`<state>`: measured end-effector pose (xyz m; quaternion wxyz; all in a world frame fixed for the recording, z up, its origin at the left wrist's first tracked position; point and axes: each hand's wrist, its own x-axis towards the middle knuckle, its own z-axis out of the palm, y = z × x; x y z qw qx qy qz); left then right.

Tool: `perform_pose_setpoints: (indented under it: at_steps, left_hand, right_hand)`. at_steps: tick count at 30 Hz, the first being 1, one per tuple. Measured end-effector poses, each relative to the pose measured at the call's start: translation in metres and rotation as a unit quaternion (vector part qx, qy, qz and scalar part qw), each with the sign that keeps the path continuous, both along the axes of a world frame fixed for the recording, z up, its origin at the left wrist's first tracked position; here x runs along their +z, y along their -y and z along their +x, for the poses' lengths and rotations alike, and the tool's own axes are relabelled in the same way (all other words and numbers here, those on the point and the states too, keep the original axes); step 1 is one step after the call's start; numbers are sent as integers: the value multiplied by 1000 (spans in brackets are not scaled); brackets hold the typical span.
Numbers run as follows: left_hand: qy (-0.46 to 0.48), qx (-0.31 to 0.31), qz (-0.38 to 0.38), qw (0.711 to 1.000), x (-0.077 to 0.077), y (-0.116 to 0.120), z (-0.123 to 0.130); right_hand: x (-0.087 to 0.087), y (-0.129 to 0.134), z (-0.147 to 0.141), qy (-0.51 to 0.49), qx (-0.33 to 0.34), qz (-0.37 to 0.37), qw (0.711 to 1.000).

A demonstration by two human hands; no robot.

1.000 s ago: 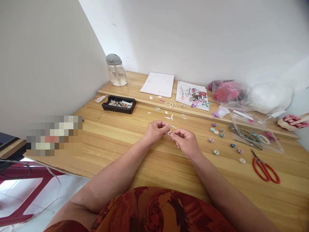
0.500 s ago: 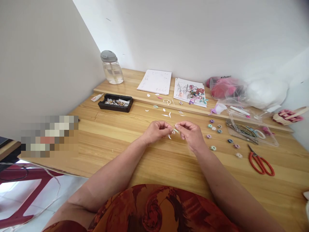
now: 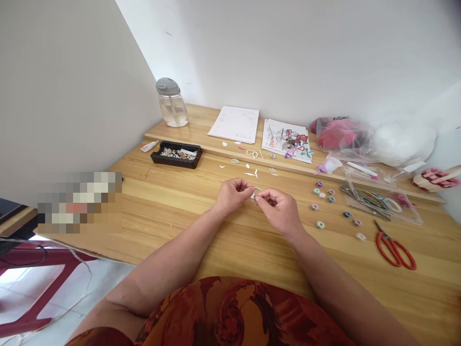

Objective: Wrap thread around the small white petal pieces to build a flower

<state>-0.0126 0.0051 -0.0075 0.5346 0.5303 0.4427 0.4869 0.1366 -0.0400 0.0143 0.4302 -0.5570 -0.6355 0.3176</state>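
Observation:
My left hand [image 3: 234,196] is closed in a pinch on a small pale leaf-shaped piece [image 3: 252,196], part of it covered by the fingertips. Close against it, my right hand [image 3: 279,209] pinches at the same spot, with the thumb and forefinger together. A fine thread [image 3: 307,222] runs from a pale green thread spool [image 3: 320,224] toward the right hand; its end is hidden among the fingers. Beyond the hands lie white cut-out slivers [image 3: 252,173] and a green-edged leaf shape [image 3: 235,161].
Several thread spools [image 3: 331,199] and red-handled scissors [image 3: 396,250] lie to the right, near a clear plastic box [image 3: 403,214] of tools. At back left stand a black tray [image 3: 176,161] of beads and a water bottle [image 3: 173,108]. Paper sheets [image 3: 236,124] rest on the raised ledge.
My right hand has shifted slightly down and left, its fingertips now closer to the left hand's. The whole view has moved slightly, and the thread at the green spool now shows.

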Motion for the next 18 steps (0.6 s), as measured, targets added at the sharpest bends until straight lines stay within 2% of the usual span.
perform_pose_setpoints:
  at_steps: [3, 7, 10, 12, 15, 18]
  left_hand:
    - [-44, -14, 23, 999, -1, 1, 0]
    - [-82, -73, 30, 994, 2, 4, -2]
    - [-62, -124, 6, 990, 6, 6, -3]
    - [-28, -149, -15, 988, 9, 7, -4]
    - [23, -159, -38, 986, 9, 7, -5]
    - [69, -136, -55, 987, 6, 5, -4]
  right_hand:
    - [4, 2, 2, 39, -3, 37, 999]
    - [8, -3, 10, 44, -15, 52, 998]
    - [7, -12, 18, -27, -10, 13, 1000]
    - [6, -17, 22, -120, 8, -58, 991]
    - [2, -20, 22, -284, 24, -196, 938]
    - [-4, -20, 18, -384, 39, -273, 881]
